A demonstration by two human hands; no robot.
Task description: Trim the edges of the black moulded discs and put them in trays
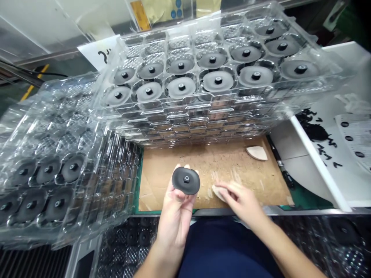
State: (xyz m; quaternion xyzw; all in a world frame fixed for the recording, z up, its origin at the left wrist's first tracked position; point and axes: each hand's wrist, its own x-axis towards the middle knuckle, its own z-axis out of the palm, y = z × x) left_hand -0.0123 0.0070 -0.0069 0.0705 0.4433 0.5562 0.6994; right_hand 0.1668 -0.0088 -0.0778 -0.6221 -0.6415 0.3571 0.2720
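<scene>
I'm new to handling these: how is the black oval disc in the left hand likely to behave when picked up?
The black oval disc with a raised centre stub is probably stiff: no bend shows in the left hand. Its rim looks thin, so perhaps it's light for its size. Laid stub up, its broad, low shape should resist tipping.

Black disc (193,181) in left fingers (179,196); cream piece (218,192) in right fingers (232,187); brown cardboard (162,166) beneath; clear, dimple-patterned trays (178,41) beyond.
</scene>
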